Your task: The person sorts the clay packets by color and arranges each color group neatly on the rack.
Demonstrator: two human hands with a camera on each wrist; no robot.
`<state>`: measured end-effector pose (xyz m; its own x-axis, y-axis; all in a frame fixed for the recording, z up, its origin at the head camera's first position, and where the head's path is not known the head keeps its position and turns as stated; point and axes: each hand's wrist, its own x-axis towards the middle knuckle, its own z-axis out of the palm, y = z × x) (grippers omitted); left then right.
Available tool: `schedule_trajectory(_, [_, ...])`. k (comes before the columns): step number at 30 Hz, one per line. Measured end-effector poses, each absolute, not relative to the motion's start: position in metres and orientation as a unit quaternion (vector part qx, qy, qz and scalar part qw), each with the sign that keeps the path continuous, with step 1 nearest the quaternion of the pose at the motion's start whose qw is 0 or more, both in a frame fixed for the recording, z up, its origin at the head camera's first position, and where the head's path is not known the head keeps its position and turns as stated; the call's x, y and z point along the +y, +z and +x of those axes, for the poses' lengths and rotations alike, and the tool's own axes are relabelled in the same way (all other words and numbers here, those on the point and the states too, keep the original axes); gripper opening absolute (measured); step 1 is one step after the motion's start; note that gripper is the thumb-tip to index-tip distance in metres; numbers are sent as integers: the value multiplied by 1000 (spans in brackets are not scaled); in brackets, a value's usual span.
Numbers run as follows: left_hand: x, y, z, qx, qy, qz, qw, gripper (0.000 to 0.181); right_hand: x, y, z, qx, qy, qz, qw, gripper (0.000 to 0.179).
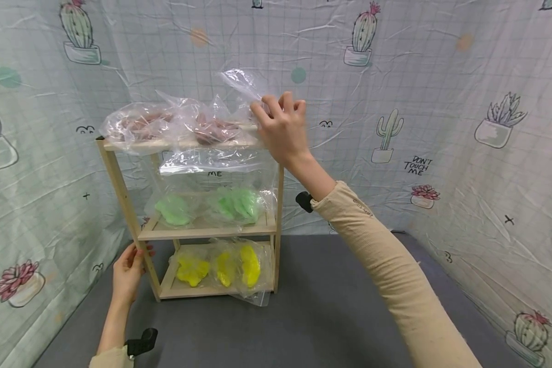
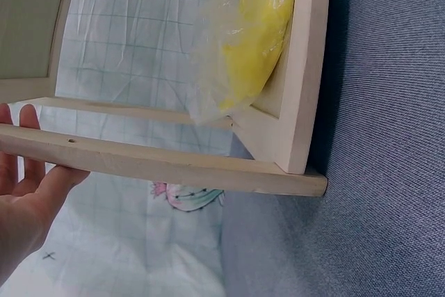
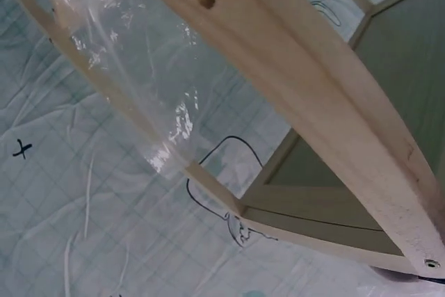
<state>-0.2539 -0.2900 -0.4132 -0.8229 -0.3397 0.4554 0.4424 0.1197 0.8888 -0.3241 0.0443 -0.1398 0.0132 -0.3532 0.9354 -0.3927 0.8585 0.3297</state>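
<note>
A small wooden shelf rack [image 1: 165,235] with three tiers stands on the grey surface. My left hand [image 1: 128,271] grips its left front post [image 2: 139,154], thumb on one side and fingers reaching round the other. Over the right end of the top tier, my right hand [image 1: 282,125] has its fingers curled at a clear plastic bag [image 1: 246,84], whose loose part sticks up to their left; the fingertips are hidden. Beside it on that tier lie bags with reddish-brown contents [image 1: 216,128]. In the right wrist view, clear plastic [image 3: 167,109] shows behind a wooden bar [image 3: 292,81].
Bags with green pieces [image 1: 236,204] rest on the middle tier. On the bottom tier are bags of yellow pieces [image 1: 250,266], one overhanging the front edge. Cactus-print sheeting [image 1: 418,102] surrounds the grey cloth surface [image 1: 331,306].
</note>
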Motion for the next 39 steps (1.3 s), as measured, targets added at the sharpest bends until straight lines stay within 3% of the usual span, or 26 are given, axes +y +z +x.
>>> schedule_trajectory(8, [-288,-413,-253,-689,-661,-27,295,36,44,-139,-320,-741,-9,282,609,31])
schedule_trajectory(25, [-286,-413,-248,-679,-670,-35,298,33,64,-142,-310,-758,114,415,491,45])
schedule_trajectory(30, [-287,-413,-248,-678,-669,-37,302,32,74,-150,-310,-730,138,453,493,40])
schedule_trajectory(39, [-287,-414,-248,-677,-668,-53,304,31,77,-161,-316,-726,96,438,522,35])
